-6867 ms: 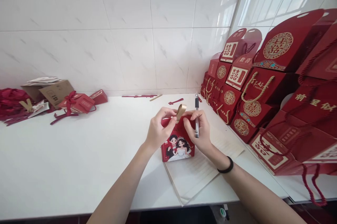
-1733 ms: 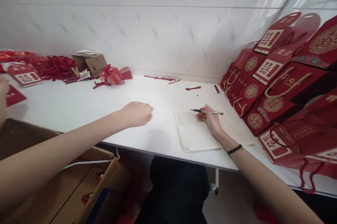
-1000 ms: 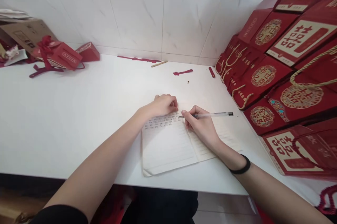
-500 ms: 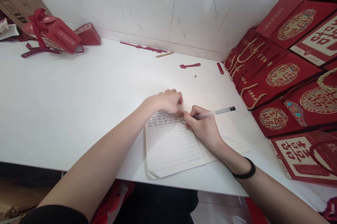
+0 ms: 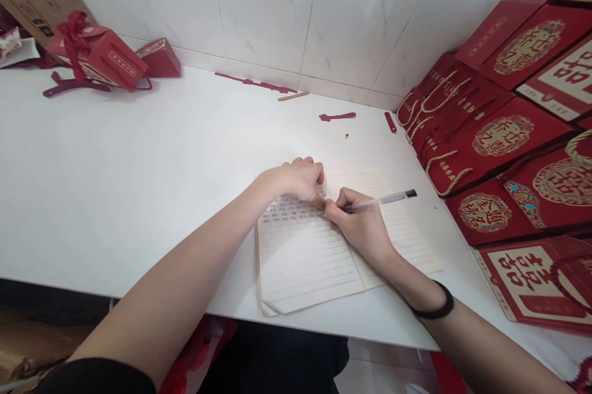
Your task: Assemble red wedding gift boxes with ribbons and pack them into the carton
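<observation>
An open lined notebook lies on the white table, rows of handwritten numbers across the upper part of its left page. My right hand is closed around a clear pen with a black end, its tip on the left page at the end of a written row. Resting over the top of that page, my left hand has its fingers bent and its thumb reaching toward the pen tip. Whether its fingers press on anything is partly hidden.
Red gift bags and boxes are stacked along the right side. A red box with a ribbon and a cardboard box stand at the back left. Red strips and a wooden stick lie near the tiled wall.
The whole view has shifted slightly, so things appear a little farther right. Both hands keep nearly the same pose on the notebook, the pen still held.
</observation>
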Tool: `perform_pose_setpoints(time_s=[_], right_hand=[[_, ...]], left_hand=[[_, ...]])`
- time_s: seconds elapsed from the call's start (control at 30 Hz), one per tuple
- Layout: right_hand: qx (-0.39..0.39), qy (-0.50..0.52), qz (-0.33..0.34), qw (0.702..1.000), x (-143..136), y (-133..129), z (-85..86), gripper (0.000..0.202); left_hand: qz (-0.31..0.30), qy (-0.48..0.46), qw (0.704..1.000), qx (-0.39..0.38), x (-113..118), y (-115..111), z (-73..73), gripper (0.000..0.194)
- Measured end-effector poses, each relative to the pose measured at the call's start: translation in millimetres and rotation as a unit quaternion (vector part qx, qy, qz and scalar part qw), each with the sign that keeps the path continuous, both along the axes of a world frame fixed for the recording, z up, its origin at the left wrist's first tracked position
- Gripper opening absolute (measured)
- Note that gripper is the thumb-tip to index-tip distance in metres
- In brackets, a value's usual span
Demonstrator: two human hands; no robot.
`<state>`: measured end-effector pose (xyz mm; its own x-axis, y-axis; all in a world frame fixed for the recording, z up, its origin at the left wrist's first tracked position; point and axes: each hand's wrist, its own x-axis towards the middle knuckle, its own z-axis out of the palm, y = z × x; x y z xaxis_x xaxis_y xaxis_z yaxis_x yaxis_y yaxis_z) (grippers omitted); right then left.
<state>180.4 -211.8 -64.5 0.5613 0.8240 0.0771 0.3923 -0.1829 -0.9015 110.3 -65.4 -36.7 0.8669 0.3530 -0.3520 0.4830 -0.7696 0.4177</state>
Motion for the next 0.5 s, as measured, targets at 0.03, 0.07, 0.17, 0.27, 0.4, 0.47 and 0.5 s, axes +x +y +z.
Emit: perform_pose_setpoints(time_s=[0.03,0.07,0.17,0.27,0.4,0.47,0.5], right_hand=[[-0.001,0.004,-0.002,1.000,0.0,0.0,-0.1,0.032],[-0.001,0.006,-0.006,1.000,0.0,0.0,-0.2,0.032],[-0.002,0.002,-0.018,1.000,-0.1,0.1,-0.7,0.033],[-0.004,0.000,-0.017,1.000,0.3,0.1,-1.4,0.033],[0.005,0.001,-0.009,1.000,0.9,0.1,-2.1,0.031],[0.001,-0.003,-0.011,1.000,0.8,0.0,-2.0,0.031],[-0.003,-0.004,-0.012,1.000,0.7,0.0,-1.9,0.031]], left_hand=[[0.001,-0.001,1.000,0.000,0.0,-0.2,0.3,0.056],[0.002,-0.001,1.000,-0.001,-0.1,-0.4,0.7,0.056],[0.007,0.000,1.000,-0.005,-0.2,-1.1,1.8,0.057],[0.006,0.001,1.000,-0.006,-0.3,-1.3,2.1,0.057],[0.007,-0.003,1.000,-0.004,-0.5,-0.8,1.3,0.056],[0.008,-0.002,1.000,-0.003,-0.8,-1.1,1.7,0.056],[0.010,0.001,1.000,-0.003,-1.1,-1.4,2.2,0.056]])
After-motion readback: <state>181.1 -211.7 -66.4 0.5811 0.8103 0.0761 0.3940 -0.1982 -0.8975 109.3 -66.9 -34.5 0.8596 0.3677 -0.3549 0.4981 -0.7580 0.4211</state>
